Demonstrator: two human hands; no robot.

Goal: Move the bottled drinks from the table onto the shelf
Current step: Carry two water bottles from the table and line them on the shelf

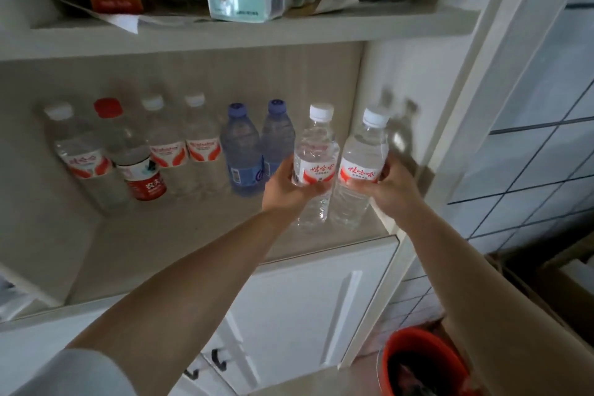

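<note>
Spanning the view, the white shelf (180, 244) carries a row of six bottles (167, 151) along its back edge, from the left corner toward the middle. Toward its right front corner, two clear bottles stand side by side, touching. The left hand (283, 183) curls around the left bottle (313, 167) at its red label; the right hand (390, 185) wraps the right bottle (361, 167) likewise.

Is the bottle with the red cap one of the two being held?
No: the red-capped bottle stands on the shelf at the left, while the left hand and right hand each grip a white-capped water bottle.
</note>
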